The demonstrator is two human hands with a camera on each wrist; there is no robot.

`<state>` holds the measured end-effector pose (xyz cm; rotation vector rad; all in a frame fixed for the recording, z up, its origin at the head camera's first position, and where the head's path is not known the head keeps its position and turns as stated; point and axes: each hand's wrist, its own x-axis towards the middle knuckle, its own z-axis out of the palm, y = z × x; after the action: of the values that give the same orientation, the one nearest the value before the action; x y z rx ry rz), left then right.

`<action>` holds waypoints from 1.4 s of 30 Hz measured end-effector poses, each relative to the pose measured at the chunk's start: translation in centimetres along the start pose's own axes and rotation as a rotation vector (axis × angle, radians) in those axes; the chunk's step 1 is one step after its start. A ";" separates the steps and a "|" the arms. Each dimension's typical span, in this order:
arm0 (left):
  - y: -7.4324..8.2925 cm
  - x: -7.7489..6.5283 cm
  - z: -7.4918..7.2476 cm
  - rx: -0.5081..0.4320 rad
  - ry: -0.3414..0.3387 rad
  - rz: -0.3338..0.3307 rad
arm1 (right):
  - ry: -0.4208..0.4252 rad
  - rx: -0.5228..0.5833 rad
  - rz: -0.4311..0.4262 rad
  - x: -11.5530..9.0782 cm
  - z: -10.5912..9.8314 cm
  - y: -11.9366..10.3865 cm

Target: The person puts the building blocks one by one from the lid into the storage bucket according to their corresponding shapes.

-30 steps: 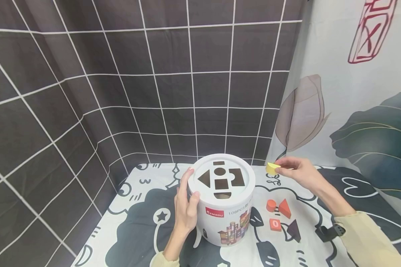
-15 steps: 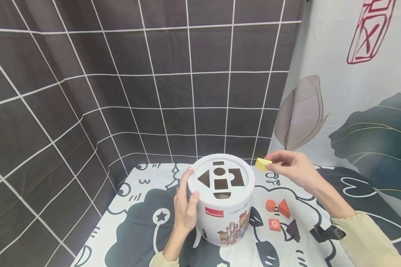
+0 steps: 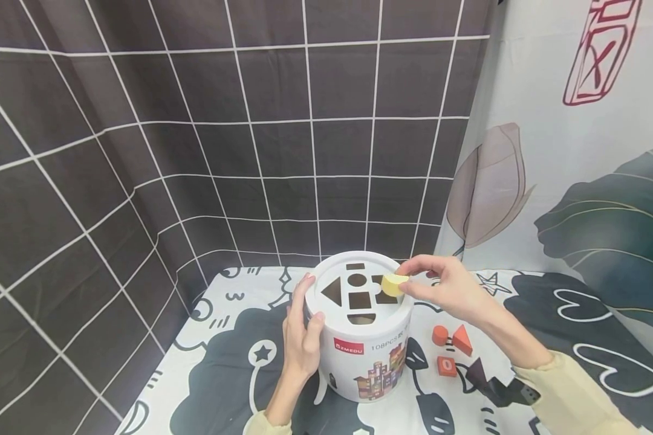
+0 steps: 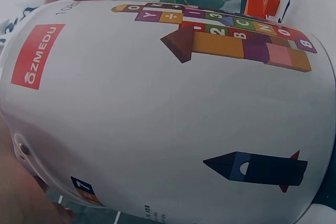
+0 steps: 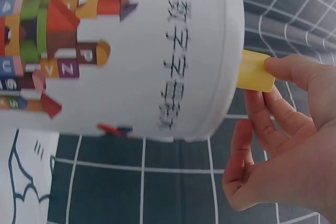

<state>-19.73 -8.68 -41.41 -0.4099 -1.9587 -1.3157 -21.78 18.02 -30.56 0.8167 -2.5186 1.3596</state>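
A white lidded bucket (image 3: 366,362) with cut-out holes in its top stands upright on the patterned cloth. My left hand (image 3: 303,338) rests along the bucket's left side, thumb and fingers extended near the rim; part of it appears at the left wrist view's lower left edge. Over the lid's right-hand hole, my right hand (image 3: 448,289) pinches a yellow half-round block (image 3: 394,284) between thumb and fingers. In the right wrist view the yellow block (image 5: 256,72) juts past the bucket's rim; whether it touches the lid, I cannot tell.
Right of the bucket lie a red cylinder block (image 3: 440,335), a red triangular block (image 3: 462,340) and a red block marked 0 (image 3: 447,365). A dark angular shape (image 3: 476,370) is beside them. A dark gridded curtain (image 3: 250,151) hangs behind.
My right hand has moved left with the yellow block, from beyond the bucket's right side to over its lid. The left hand and bucket have stayed put.
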 end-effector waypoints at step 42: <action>0.0 0.2 -0.1 0.002 -0.007 -0.016 | -0.083 -0.026 -0.091 0.0 4.8 -1.9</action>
<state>-19.77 -8.78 -41.24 -0.3992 -1.9723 -1.3237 -20.23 13.36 -31.94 0.9896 -2.5204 1.2872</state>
